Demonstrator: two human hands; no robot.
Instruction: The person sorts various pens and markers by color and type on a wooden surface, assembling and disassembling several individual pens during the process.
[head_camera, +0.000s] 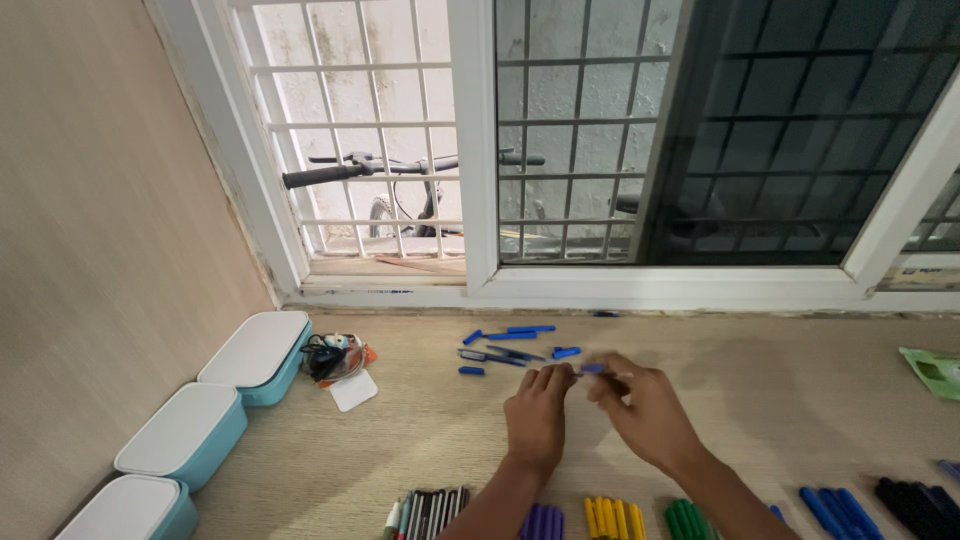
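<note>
My left hand (538, 412) and my right hand (642, 405) meet over the wooden table, both pinching a small blue pen part (591, 369) between their fingertips. Just beyond them lie several loose blue pen pieces (512, 346), caps and barrels, scattered on the table. Along the near edge, sorted groups of markers lie side by side: dark and mixed ones (430, 510), purple (543, 522), yellow (613, 519), green (686, 520), blue (830, 510) and black (915, 505).
Three white-lidded teal boxes (258, 356) line the left wall. A small heap of black and orange items (335, 357) with a white card lies beside them. A green packet (935, 370) sits at the right edge. A barred window with a bicycle outside stands behind.
</note>
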